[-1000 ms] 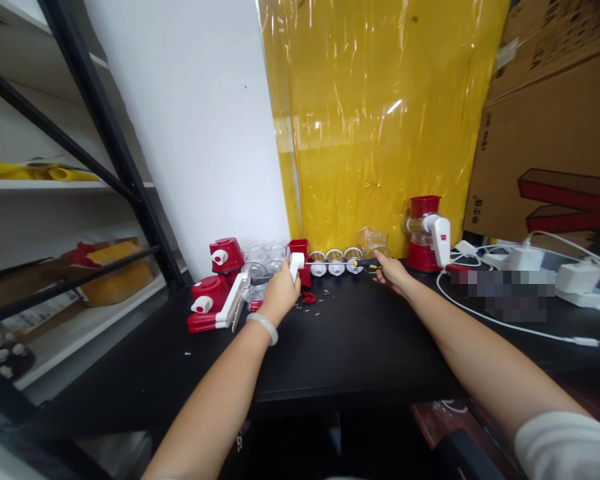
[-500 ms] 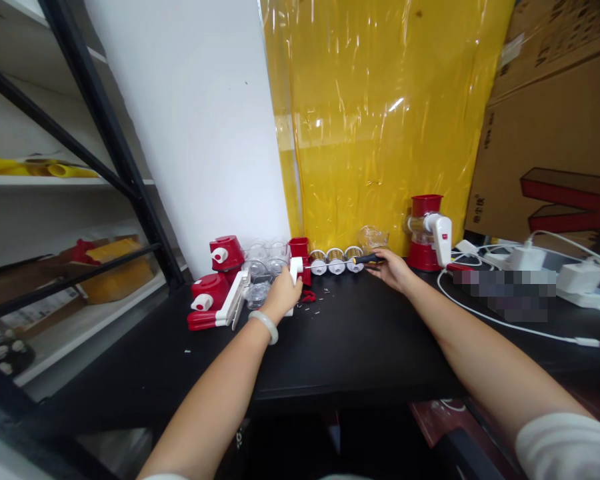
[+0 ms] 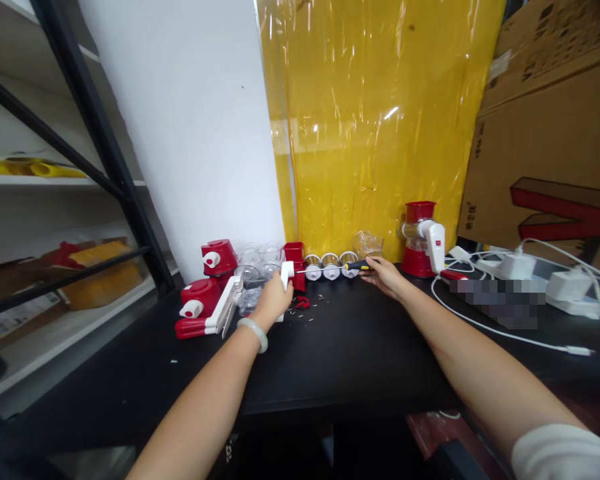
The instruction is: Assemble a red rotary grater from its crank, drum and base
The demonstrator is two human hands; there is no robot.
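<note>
My left hand [image 3: 274, 298] is closed around a white crank handle [image 3: 287, 272], its round end facing right. In my right hand [image 3: 381, 275] is a screwdriver [image 3: 356, 265] with a black and yellow grip, held level. Its long thin shaft points left and its tip is at the handle's round end; whether it is inside cannot be made out. Behind the shaft stand several grater drums [image 3: 331, 267] with white ends. A red hopper part [image 3: 294, 257] is just behind the handle. Below lie a small red piece [image 3: 303, 303] and scattered white bits.
Red bases [image 3: 200, 298], more white handles [image 3: 223, 308] and clear plastic parts [image 3: 253, 267] sit on the left. An assembled red and white rotary grater [image 3: 420, 243] stands at the right. Beyond it are chargers and white cables [image 3: 510, 337] on the black table [image 3: 360, 360]. A cardboard box [image 3: 545, 147] leans behind.
The whole view has shifted slightly, so things sit a little lower and further left. Both hands keep their holds, with the screwdriver still at the handle's end.
</note>
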